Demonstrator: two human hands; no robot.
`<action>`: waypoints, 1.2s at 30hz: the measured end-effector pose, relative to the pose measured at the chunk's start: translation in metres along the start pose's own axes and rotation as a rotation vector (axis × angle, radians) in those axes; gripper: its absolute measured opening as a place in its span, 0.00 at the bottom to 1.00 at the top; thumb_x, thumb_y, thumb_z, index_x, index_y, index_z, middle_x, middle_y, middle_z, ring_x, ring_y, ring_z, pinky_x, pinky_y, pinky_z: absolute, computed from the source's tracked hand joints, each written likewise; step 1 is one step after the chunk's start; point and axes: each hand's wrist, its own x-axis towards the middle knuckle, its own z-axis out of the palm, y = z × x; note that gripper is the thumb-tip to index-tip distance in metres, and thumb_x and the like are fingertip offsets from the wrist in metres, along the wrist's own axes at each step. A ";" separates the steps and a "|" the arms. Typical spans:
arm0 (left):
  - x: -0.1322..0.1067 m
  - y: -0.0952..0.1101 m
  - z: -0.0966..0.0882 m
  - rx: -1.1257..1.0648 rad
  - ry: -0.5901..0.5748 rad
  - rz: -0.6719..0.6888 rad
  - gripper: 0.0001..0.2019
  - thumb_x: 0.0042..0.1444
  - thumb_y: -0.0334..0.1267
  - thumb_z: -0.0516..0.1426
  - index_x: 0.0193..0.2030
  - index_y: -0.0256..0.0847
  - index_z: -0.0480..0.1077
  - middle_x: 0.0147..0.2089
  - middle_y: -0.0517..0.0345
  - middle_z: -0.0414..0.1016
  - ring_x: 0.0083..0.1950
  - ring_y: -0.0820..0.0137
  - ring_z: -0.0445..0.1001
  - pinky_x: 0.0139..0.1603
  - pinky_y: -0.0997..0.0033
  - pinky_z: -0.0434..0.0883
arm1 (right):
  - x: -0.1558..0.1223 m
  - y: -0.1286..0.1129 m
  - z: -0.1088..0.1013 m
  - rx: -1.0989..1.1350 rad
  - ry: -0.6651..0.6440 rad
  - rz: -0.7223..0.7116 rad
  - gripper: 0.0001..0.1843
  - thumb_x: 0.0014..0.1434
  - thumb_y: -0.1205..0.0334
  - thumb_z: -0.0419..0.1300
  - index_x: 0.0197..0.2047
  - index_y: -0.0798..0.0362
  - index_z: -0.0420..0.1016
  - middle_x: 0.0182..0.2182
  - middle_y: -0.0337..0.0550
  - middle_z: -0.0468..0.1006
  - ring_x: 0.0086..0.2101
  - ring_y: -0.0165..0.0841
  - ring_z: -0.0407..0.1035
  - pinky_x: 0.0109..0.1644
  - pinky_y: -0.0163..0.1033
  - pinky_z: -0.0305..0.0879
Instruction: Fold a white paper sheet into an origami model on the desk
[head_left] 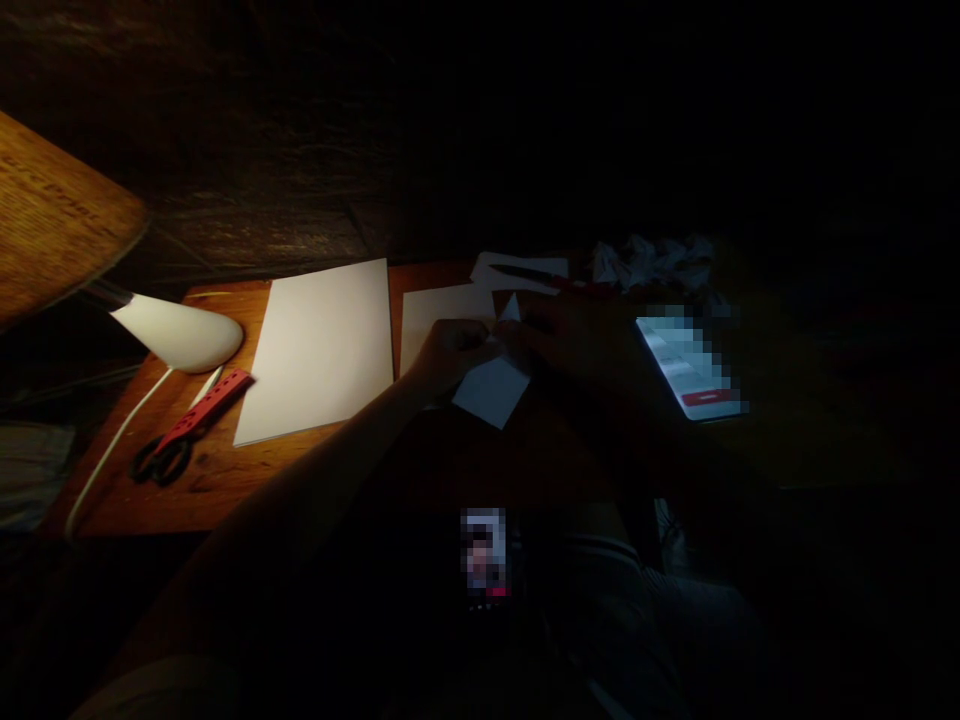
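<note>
- So the folded paper [493, 392] is right between the fingers, a pointy tip poking up past them and a wider, angled bit hanging below.
- Left hand [450, 348]: thumb and fingers pinched on the paper's left edge.
- Right hand [551, 328]: fingertips against the upper part, but it's so dark over there I can't tell if they're gripping or just pressing.
- Done, as far as I can judge: some folding, since the piece looks shaped to a point. Couldn't tell you how many creases.
- Left to do: looks mid-job to me, with both hands on it and nothing set down as finished. How much remains, no clue.
- Big white sheet [322, 350], left of the fingers, lies flat and looks unfolded. Smaller pale sheet [439, 303] just beyond the left fingers, partly covered.
- Scissors [189, 430] sit well left of the fingers, untouched.
- Crumpled white stuff [652, 260] beyond the right fingers, maybe scraps, maybe finished pieces. Too murky to call.
</note>
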 end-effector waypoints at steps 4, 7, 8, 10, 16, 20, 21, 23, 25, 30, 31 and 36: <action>-0.005 0.002 0.004 -0.002 -0.047 0.009 0.19 0.46 0.47 0.70 0.20 0.40 0.68 0.22 0.62 0.66 0.25 0.76 0.63 0.24 0.74 0.57 | 0.000 -0.001 0.001 0.052 0.046 0.009 0.14 0.59 0.52 0.68 0.29 0.51 0.72 0.28 0.38 0.75 0.31 0.32 0.65 0.36 0.38 0.61; -0.005 0.004 0.004 0.024 -0.043 0.026 0.18 0.46 0.47 0.70 0.20 0.40 0.68 0.22 0.63 0.65 0.25 0.76 0.61 0.24 0.74 0.56 | 0.002 0.006 0.003 0.113 0.054 0.035 0.14 0.56 0.51 0.68 0.29 0.51 0.72 0.29 0.38 0.75 0.32 0.32 0.65 0.36 0.38 0.61; -0.005 0.004 0.004 0.033 -0.040 0.034 0.18 0.46 0.47 0.70 0.21 0.40 0.68 0.22 0.63 0.64 0.25 0.76 0.61 0.24 0.74 0.55 | 0.003 0.008 0.004 0.116 0.053 0.034 0.14 0.56 0.51 0.68 0.29 0.51 0.72 0.29 0.38 0.75 0.32 0.32 0.65 0.36 0.38 0.61; -0.004 0.005 0.003 0.046 -0.036 0.047 0.18 0.47 0.46 0.69 0.20 0.40 0.68 0.21 0.63 0.64 0.24 0.77 0.60 0.24 0.74 0.54 | 0.003 0.010 0.004 0.112 0.043 0.031 0.14 0.56 0.50 0.66 0.28 0.50 0.72 0.28 0.38 0.73 0.32 0.32 0.65 0.36 0.38 0.61; -0.004 0.004 0.003 0.054 -0.033 0.066 0.18 0.49 0.45 0.68 0.19 0.41 0.66 0.20 0.64 0.61 0.24 0.76 0.58 0.24 0.73 0.52 | 0.002 0.010 0.003 0.102 0.037 0.004 0.16 0.57 0.48 0.64 0.28 0.50 0.69 0.27 0.37 0.71 0.30 0.31 0.62 0.34 0.38 0.59; -0.004 0.005 0.002 0.065 -0.044 0.056 0.18 0.48 0.46 0.68 0.19 0.40 0.67 0.20 0.64 0.61 0.23 0.77 0.57 0.24 0.73 0.52 | 0.002 0.011 0.003 0.097 0.046 0.003 0.15 0.57 0.48 0.64 0.28 0.50 0.70 0.27 0.38 0.72 0.30 0.32 0.64 0.34 0.38 0.60; -0.003 0.005 0.002 0.069 -0.051 0.055 0.18 0.48 0.46 0.68 0.19 0.40 0.67 0.20 0.64 0.61 0.23 0.77 0.57 0.24 0.73 0.52 | 0.002 0.011 0.003 0.100 0.050 0.004 0.16 0.57 0.48 0.65 0.28 0.50 0.70 0.27 0.38 0.72 0.30 0.32 0.64 0.35 0.38 0.60; -0.003 0.006 0.001 0.068 -0.056 0.056 0.18 0.48 0.47 0.68 0.19 0.40 0.68 0.20 0.64 0.61 0.23 0.77 0.57 0.24 0.73 0.52 | 0.002 0.012 0.003 0.107 0.050 -0.004 0.17 0.57 0.47 0.65 0.28 0.50 0.70 0.27 0.38 0.72 0.30 0.32 0.64 0.35 0.39 0.60; -0.003 0.006 0.001 0.063 -0.059 0.060 0.18 0.49 0.47 0.68 0.19 0.40 0.68 0.20 0.64 0.61 0.23 0.77 0.58 0.24 0.73 0.53 | 0.002 0.012 0.002 0.107 0.043 -0.008 0.15 0.57 0.49 0.65 0.28 0.50 0.70 0.28 0.38 0.73 0.31 0.33 0.65 0.35 0.39 0.61; -0.003 0.006 0.000 0.087 -0.064 0.072 0.18 0.51 0.48 0.67 0.20 0.40 0.70 0.20 0.63 0.64 0.23 0.77 0.59 0.24 0.73 0.52 | 0.003 0.012 0.002 0.099 0.050 0.009 0.12 0.55 0.52 0.66 0.31 0.51 0.73 0.29 0.39 0.76 0.32 0.32 0.67 0.36 0.38 0.63; -0.003 0.006 0.000 0.088 -0.064 0.071 0.17 0.52 0.47 0.67 0.21 0.40 0.70 0.20 0.63 0.64 0.23 0.77 0.59 0.24 0.73 0.52 | 0.003 0.012 0.002 0.101 0.048 0.001 0.12 0.55 0.52 0.66 0.30 0.51 0.73 0.29 0.38 0.75 0.31 0.32 0.67 0.36 0.38 0.63; -0.003 0.004 0.000 0.098 -0.064 0.053 0.16 0.52 0.46 0.65 0.21 0.39 0.69 0.20 0.64 0.64 0.22 0.78 0.60 0.24 0.74 0.53 | 0.004 0.015 0.002 0.160 0.047 -0.022 0.13 0.52 0.52 0.68 0.30 0.52 0.74 0.28 0.38 0.75 0.30 0.31 0.66 0.33 0.37 0.61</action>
